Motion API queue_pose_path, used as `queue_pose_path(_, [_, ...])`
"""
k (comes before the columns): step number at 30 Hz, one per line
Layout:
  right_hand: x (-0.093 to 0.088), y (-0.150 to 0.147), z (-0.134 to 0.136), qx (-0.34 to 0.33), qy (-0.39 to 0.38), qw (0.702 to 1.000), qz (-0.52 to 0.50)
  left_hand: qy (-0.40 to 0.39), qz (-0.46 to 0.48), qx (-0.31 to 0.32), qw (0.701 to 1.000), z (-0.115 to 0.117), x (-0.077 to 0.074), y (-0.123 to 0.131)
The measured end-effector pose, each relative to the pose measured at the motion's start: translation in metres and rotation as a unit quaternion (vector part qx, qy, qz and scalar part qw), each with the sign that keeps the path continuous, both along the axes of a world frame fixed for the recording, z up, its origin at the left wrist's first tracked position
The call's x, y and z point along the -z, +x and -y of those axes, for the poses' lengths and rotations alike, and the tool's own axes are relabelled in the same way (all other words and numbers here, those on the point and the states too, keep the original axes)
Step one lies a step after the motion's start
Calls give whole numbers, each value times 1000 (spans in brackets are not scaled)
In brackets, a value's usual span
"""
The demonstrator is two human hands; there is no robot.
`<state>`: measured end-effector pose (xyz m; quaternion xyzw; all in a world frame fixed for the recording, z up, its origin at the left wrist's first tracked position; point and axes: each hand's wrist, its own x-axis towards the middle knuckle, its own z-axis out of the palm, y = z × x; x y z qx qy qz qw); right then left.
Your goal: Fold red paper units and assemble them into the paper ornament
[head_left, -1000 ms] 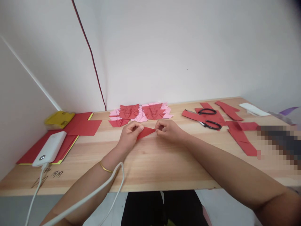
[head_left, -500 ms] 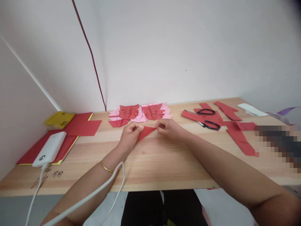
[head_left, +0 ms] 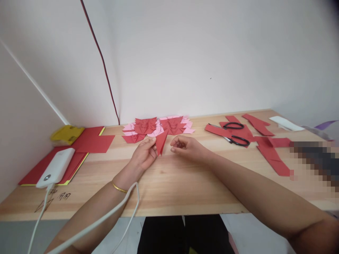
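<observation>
Between thumb and fingers, my left hand [head_left: 145,151] pinches a folded red paper triangle [head_left: 161,141], its narrow end pointing up and away. My right hand [head_left: 184,148] is just right of the paper and apart from it, fingers curled with a gap to the thumb and nothing seen between them. Behind both hands, against the wall, lie folded red paper pieces [head_left: 145,126] and pink ones [head_left: 159,129], laid in overlapping rows. The folded triangle hides part of them.
Black-handled scissors [head_left: 239,140] lie among red paper scraps [head_left: 274,160] at the right. A white power bank [head_left: 57,167] rests on red sheets [head_left: 31,174] at the left, beside a yellow packet [head_left: 67,134]. Its white cable [head_left: 106,220] crosses my left forearm.
My right hand has let go of the folded paper and opened slightly. In my left hand the triangle has turned from pointing right to pointing up.
</observation>
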<state>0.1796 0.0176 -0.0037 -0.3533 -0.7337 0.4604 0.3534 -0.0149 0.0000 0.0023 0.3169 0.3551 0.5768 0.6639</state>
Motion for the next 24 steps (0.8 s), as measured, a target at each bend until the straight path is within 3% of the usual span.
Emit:
queue_pose_path(6, [-6,-1,5,-64,22,997,-23,-23,-7,83,996,4,3,0])
queue_pose_path(11, [-3,-1,2,25,70,997,19,2,-88,111,990,6,10,4])
queue_pose_path(13, [-1,-1,0,51,84,995,17,35,-141,112,983,7,13,6])
queue_pose_path(17, [0,-1,0,33,74,996,-29,75,-223,90,968,9,14,10])
queue_pose_path(24, [1,-5,4,12,8,999,-45,94,-279,81,952,9,12,9])
